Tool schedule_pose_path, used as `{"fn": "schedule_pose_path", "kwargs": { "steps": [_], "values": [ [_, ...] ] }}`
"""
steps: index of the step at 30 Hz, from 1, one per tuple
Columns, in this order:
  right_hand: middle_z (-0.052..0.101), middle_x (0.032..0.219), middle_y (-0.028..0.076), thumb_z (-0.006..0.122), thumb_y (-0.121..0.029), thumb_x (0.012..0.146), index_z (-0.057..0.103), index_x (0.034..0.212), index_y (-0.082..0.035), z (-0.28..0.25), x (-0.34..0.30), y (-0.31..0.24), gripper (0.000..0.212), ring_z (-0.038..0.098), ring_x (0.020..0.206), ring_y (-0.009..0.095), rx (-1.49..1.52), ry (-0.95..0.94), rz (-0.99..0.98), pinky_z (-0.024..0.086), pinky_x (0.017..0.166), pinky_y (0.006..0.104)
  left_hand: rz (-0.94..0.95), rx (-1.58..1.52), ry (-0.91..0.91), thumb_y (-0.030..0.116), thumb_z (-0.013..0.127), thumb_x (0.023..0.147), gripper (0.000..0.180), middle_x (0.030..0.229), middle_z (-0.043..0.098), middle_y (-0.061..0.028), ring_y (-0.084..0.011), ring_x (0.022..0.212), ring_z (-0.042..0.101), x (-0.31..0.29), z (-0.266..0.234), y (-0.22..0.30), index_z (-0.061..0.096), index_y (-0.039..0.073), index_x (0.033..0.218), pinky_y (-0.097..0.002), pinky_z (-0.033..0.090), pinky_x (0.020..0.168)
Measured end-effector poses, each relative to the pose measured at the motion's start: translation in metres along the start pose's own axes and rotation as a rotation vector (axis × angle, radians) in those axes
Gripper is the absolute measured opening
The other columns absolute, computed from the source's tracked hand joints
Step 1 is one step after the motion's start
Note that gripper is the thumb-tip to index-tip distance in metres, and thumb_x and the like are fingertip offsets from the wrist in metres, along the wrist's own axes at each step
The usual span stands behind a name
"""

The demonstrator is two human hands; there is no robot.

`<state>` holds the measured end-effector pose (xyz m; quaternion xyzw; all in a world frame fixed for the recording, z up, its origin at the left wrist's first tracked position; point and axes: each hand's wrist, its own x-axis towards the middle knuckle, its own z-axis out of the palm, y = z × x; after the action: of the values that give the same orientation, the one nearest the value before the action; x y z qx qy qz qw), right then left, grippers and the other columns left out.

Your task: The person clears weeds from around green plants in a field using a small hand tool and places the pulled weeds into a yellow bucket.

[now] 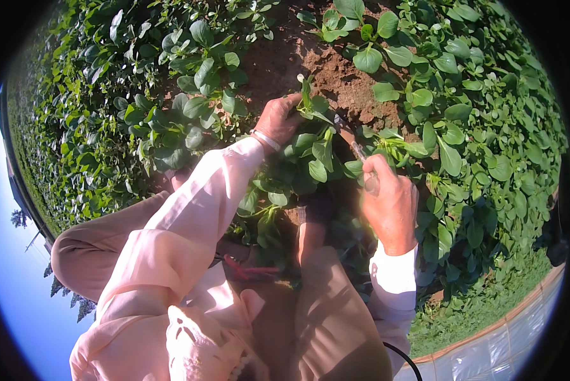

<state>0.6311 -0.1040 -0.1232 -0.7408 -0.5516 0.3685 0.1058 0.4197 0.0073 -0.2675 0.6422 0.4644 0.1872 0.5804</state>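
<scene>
The leafy plant (306,106) is at the far middle of the scene, just right of the left hand (278,119), whose grip pinches its stems between thumb and fingers. Its long axis seems to slant from a pale tip at the far left to broad leaves toward the near right; whether that tip is the root end, I cannot tell. Just to its right is the slim tool (347,133), pointing far and slightly left; the right hand (390,200), nearer, has its grip curled tightly round the handle. Whether tool and plant touch is unclear.

If this is cutting or trimming, it would go best with the stems held gathered and steady, the tool kept low against the base and stroked clear of the left fingers, so the leaves stay whole. Beyond lies bare brown soil (351,95), with leafy rows (196,108) to the left and more greens (450,136) to the right.
</scene>
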Motion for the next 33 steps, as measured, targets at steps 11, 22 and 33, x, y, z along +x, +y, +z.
{"fn": "schedule_pose_path", "kwargs": {
  "steps": [11,22,33],
  "values": [
    [0.057,0.061,0.017,0.061,-0.003,0.080,0.054,0.091,-0.013,0.022,0.013,0.010,0.016,0.059,0.062,0.041,0.139,0.049,0.059,0.042,0.053,0.0478,-0.247,0.031,0.031,0.014,0.067,0.088,0.026,0.094,0.068,-0.0091,-0.0206,0.076,0.064,0.005,-0.024,0.013,0.062,0.001,0.109,-0.0333,0.051,0.068],
    [0.052,0.062,0.001,0.061,0.003,0.085,0.055,0.090,-0.004,0.046,0.013,0.028,0.011,0.049,0.055,0.007,0.688,0.102,0.175,0.040,0.054,0.0250,-0.240,0.412,-0.107,0.018,0.071,0.080,0.032,0.093,0.072,-0.0155,-0.0268,0.084,0.070,0.010,0.004,0.001,0.070,0.004,0.109,-0.0354,0.052,0.078],
    [0.048,0.055,0.008,0.061,0.002,0.086,0.056,0.093,-0.007,0.010,0.003,0.004,0.012,0.050,0.046,0.018,0.403,0.104,0.072,0.038,0.049,0.0293,-0.537,-0.860,0.326,0.014,0.062,0.092,0.012,0.086,0.064,-0.0060,-0.0141,0.057,0.047,-0.010,-0.088,0.011,0.060,0.006,0.101,-0.0282,0.036,0.049]
  ]
}}
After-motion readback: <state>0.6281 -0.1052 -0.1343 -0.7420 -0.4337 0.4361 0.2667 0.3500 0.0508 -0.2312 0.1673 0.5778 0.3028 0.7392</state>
